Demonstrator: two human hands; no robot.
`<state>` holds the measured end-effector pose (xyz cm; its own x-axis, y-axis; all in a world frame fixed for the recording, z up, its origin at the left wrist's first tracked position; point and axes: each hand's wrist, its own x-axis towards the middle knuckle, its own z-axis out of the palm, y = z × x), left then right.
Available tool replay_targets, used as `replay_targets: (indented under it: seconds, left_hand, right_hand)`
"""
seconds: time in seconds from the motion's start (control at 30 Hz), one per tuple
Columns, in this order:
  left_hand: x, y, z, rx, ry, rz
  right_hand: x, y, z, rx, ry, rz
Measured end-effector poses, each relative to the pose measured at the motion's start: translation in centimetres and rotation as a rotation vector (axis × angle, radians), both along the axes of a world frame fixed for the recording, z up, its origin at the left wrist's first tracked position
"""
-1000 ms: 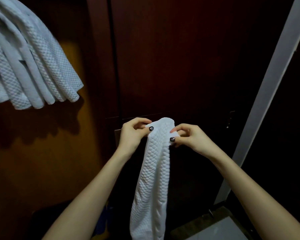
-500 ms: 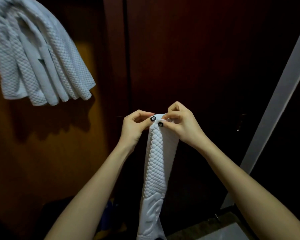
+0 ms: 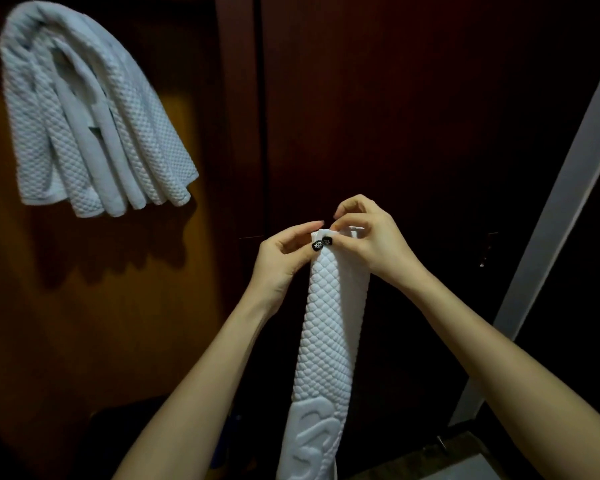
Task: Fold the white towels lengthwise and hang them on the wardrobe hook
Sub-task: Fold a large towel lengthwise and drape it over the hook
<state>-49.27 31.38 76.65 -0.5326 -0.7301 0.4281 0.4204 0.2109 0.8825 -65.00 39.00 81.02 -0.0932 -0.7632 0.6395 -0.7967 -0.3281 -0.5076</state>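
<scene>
Before the dark wardrobe doors [image 3: 413, 98]: a person stands with both bare forearms raised, the hands meeting at the top of one towel.
Towel in hand [image 3: 329, 334]: white and quilted, folded into a long narrow strip. It hangs straight down from the fingers and runs out of view at the bottom, with a raised emblem [image 3: 309, 441] near its lower end.
Left hand [image 3: 284, 258]: thumb and curled fingers pinch the strip's top left corner.
Right hand [image 3: 371, 237]: fingers curled, pinching the top edge just beside the left thumb; the two dark-painted thumbnails nearly touch.
Hung towels [image 3: 84, 116]: several white folded ones draped together high on the left, against an amber-lit panel [image 3: 84, 306]. The hook is buried under them, so I cannot make it out.
Pale frame [image 3: 551, 220]: slants up the right side, well apart from the hands.
</scene>
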Motion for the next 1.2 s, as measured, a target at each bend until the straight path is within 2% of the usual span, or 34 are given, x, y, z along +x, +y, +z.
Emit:
replay_targets:
  seconds: [0.17,0.33,0.4,0.5,0.6,0.67,0.83,0.87,1.0,1.1,1.2]
  left_hand:
    - [0.0,0.5,-0.3,-0.064,-0.042,0.127]
    - [0.1,0.4,0.2,0.015,0.037,0.171]
    - [0.5,-0.2,0.6,-0.063,0.044,0.233]
    - [0.8,-0.6,1.0,-0.231,-0.094,0.349]
    - [1.0,-0.8,1.3,-0.313,-0.152,0.444]
    - [1.7,-1.7,1.7,-0.417,-0.186,0.499]
    - [3.3,-3.6,3.3,-0.691,-0.316,0.432]
    - [3.5,-3.8,3.3,-0.671,-0.298,0.426]
    - [3.8,-3.3,3.4,-0.341,-0.099,0.258]
    - [3.8,-2.9,3.2,-0.376,-0.112,0.205]
    - [3.5,-2.4,2.8,-0.502,-0.252,0.090]
  right_hand:
    - [0.0,0.1,-0.7,0.007,0.065,-0.002]
    - [-3.1,0.8,-0.8,0.080,0.008,-0.023]
    - [-4.2,1.4,-0.8,0.195,-0.026,0.029]
    - [-4.6,1.4,-0.3,0.321,0.014,0.013]
    - [-3.6,0.6,0.5,0.284,0.104,-0.007]
    - [-3.0,-0.2,0.6,0.202,0.088,0.010]
    - [-1.5,-2.3,0.8,0.006,-0.116,0.039]
    - [-1.2,-2.5,0.9,-0.015,-0.138,0.042]
    - [-0.7,-3.0,1.8,-0.079,-0.357,0.187]
    - [-0.9,-3.1,2.5,-0.115,-0.499,0.296]
    - [-1.6,-3.3,3.0,-0.148,-0.614,0.315]
